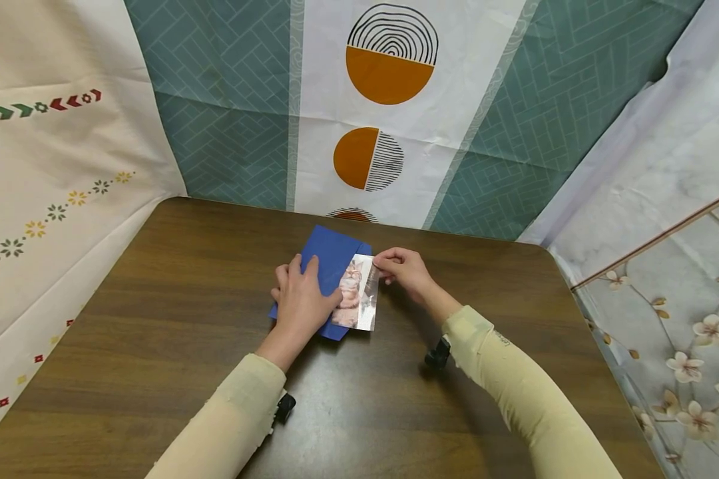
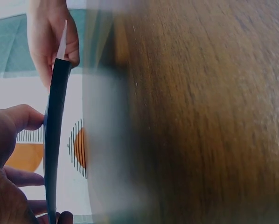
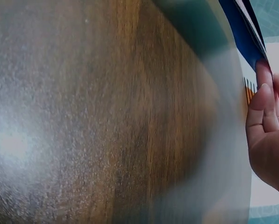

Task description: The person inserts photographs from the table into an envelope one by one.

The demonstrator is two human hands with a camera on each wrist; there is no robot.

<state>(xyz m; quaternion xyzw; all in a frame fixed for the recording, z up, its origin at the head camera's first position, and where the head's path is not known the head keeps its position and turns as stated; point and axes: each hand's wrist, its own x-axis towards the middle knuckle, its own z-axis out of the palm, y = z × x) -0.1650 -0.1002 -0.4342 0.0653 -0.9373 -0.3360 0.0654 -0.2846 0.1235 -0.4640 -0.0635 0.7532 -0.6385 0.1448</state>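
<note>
A flat blue envelope is held tilted at the middle of the table. Across its front spreads my left hand, gripping it by the left side. In the left wrist view the envelope shows edge-on, the thumb and fingers on one face and a fingertip curled round the lower edge. A glossy card with a cat picture sticks out from the envelope's right side. Thumb and forefinger of my right hand pinch the card's upper right corner. In the right wrist view, that hand holds at the thin edges.
The brown wooden table spreads out on all sides of the hands. Behind it hangs a patterned cloth, with a cream cloth on the left and a floral one on the right. Both wrists wear small black devices.
</note>
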